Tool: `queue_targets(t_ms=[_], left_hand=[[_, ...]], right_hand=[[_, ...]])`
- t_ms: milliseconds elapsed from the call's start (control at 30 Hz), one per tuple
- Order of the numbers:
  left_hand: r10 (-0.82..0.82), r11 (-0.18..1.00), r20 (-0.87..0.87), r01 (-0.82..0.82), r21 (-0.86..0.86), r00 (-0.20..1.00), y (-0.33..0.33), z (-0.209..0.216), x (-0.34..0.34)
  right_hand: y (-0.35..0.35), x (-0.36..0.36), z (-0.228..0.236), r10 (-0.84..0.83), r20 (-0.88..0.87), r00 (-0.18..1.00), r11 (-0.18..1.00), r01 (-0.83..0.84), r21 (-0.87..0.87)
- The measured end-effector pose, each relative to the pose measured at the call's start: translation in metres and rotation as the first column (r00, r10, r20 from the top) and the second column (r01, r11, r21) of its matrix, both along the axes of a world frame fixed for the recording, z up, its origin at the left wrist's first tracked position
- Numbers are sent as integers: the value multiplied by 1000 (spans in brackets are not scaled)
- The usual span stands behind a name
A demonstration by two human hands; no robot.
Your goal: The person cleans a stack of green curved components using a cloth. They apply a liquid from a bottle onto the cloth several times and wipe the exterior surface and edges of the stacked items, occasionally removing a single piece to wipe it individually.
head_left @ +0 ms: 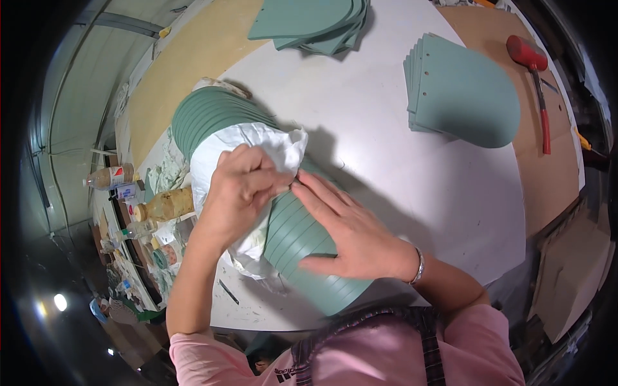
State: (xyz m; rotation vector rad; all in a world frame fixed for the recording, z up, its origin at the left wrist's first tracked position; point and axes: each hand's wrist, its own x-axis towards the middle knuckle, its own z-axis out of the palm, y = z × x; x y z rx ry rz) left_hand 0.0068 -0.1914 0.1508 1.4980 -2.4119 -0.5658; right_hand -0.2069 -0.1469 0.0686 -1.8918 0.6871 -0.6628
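A row of overlapping curved green sheets [309, 241] lies slantwise on the table in front of me. Around its middle a crumpled white cloth [222, 145] is draped. My left hand [241, 183] is closed over the cloth, its fingertips drawn together at the cloth's edge; whatever is pinched there is hidden. Flat on the nearer sheets rests my right hand [354, 235], fingers stretched and thumb spread apart. Its fingertips come close to those of the left hand.
Green rounded sheets with small holes [463, 90] are stacked at the right, beside a red mallet [531, 61] on brown cardboard [537, 167]. Another green stack [315, 26] lies at the far edge. Bottles [164, 204] and clutter crowd the left side.
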Motion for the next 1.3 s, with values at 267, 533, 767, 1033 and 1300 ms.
queue_targets(t_ms=[267,533,767,1033,1300], left_hand=[[639,769,-362,-558,311,679,112,6,55],[613,748,-718,-534,394,330,184,23,78],[679,625,-734,-530,573,8,203,19,83],[603,675,-779,-412,612,-171,249,-20,116],[435,827,-843,-230,513,-315,255,-39,120]], right_hand=[[5,-4,6,-21,-55,998,1000,20,-11],[-12,73,88,126,66,990,945,-99,-311],[-40,162,87,415,205,887,903,-429,27],[-37,194,101,436,100,895,748,-421,514],[-56,252,69,420,-68,905,855,-369,364]])
